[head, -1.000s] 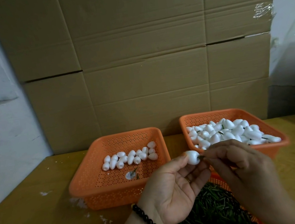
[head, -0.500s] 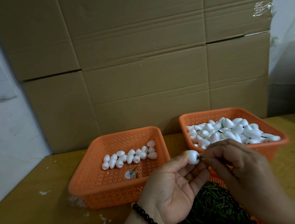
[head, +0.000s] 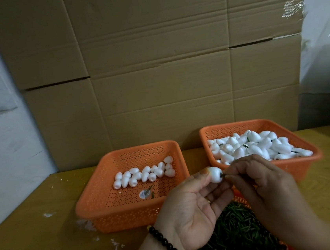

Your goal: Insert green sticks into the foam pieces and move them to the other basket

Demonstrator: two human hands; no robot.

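Note:
My left hand (head: 192,208) pinches a white egg-shaped foam piece (head: 214,175) between thumb and fingertips, palm up. My right hand (head: 261,183) pinches a short green stick (head: 224,175) whose tip sits in the right end of that foam piece. The left orange basket (head: 98,196) holds a short row of plain foam pieces (head: 145,173). The right orange basket (head: 315,154) is piled with foam pieces (head: 253,147), some showing green sticks. Below my hands lies a pile of green sticks (head: 234,232) in a third orange basket, mostly hidden.
All baskets stand on a yellow-brown wooden table (head: 29,243) with white foam crumbs (head: 114,245) near the left basket. A wall of stacked cardboard boxes (head: 154,74) rises right behind the baskets. A round sticker (head: 144,194) lies in the left basket.
Both hands have stayed nearly in place with the foam piece between them. The stick looks shorter between my right fingertips and the foam piece.

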